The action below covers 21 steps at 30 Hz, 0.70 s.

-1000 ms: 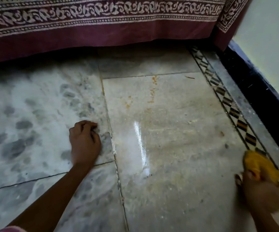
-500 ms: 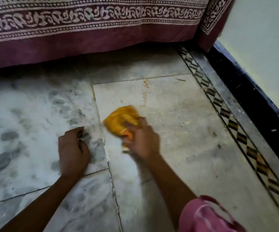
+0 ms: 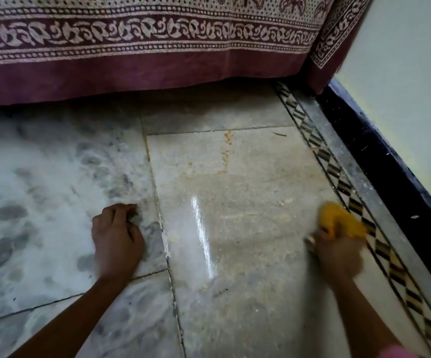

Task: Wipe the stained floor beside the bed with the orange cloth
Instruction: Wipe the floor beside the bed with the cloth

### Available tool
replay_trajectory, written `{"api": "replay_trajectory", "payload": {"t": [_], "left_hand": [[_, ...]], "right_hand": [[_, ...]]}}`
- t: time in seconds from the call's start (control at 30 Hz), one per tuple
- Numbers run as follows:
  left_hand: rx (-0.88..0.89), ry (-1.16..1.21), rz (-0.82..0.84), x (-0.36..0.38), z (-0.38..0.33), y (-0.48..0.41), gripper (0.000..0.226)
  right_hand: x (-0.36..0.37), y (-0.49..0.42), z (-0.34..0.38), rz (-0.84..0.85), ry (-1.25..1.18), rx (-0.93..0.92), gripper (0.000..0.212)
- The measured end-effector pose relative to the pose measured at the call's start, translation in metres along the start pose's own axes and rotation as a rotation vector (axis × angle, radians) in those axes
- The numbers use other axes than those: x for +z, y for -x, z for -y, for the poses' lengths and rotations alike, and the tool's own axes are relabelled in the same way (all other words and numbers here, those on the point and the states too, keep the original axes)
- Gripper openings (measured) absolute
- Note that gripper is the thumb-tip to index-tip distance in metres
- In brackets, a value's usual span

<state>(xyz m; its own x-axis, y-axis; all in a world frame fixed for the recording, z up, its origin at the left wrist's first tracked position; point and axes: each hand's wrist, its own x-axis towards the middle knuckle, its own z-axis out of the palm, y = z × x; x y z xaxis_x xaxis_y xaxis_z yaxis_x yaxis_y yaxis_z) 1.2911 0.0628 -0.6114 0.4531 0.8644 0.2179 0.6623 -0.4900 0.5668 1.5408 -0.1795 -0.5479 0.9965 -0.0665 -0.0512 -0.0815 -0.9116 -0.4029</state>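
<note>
My right hand [image 3: 337, 251] grips the bunched orange cloth [image 3: 342, 220] and presses it on the floor at the right, by the patterned border strip. Orange stains [image 3: 227, 151] speckle the pale tile farther up, near the bed, well apart from the cloth. A wet sheen [image 3: 202, 233] streaks the tile between my hands. My left hand [image 3: 117, 240] rests as a loose fist on the grey marbled tile at the left, knuckles down, with nothing in it.
The bed's maroon patterned sheet [image 3: 142, 55] hangs along the top. A black-and-cream border strip [image 3: 338, 182] and a dark skirting [image 3: 390, 177] run along the wall [image 3: 411, 99] at the right. A small twig-like scrap [image 3: 279, 134] lies near the border.
My right hand swept the cloth from the tile's left-middle, below the stains, across to the right border. The left hand stayed put. The view shifted slightly.
</note>
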Motion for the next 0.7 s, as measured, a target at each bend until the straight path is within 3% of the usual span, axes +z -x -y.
{"api": "replay_trajectory", "payload": {"t": [0.1, 0.2, 0.27, 0.37, 0.43, 0.6, 0.7], "left_hand": [[-0.056, 0.092, -0.056, -0.002, -0.002, 0.001, 0.039], [-0.408, 0.346, -0.266, -0.011, -0.016, -0.011, 0.043], [-0.585, 0.430, -0.353, -0.013, -0.028, -0.023, 0.047], [-0.636, 0.460, -0.381, -0.013, -0.037, -0.039, 0.048], [-0.547, 0.415, -0.330, -0.010, -0.040, -0.044, 0.045], [-0.294, 0.089, -0.003, 0.006, -0.036, -0.055, 0.038], [-0.253, -0.002, 0.066, 0.011, -0.030, -0.058, 0.040]], "right_hand": [[0.050, 0.037, 0.076, 0.174, 0.066, -0.333, 0.029], [0.089, 0.123, 0.141, 0.432, 0.004, -0.727, 0.034], [0.085, 0.162, 0.151, 0.473, 0.075, -0.926, 0.048], [0.072, 0.132, 0.140, 0.477, 0.179, -1.035, 0.057], [0.058, 0.082, 0.112, 0.419, 0.132, -0.915, 0.055], [0.004, -0.030, -0.040, 0.061, 0.189, -0.230, 0.068], [-0.016, -0.066, -0.096, -0.071, 0.185, 0.060, 0.068]]}}
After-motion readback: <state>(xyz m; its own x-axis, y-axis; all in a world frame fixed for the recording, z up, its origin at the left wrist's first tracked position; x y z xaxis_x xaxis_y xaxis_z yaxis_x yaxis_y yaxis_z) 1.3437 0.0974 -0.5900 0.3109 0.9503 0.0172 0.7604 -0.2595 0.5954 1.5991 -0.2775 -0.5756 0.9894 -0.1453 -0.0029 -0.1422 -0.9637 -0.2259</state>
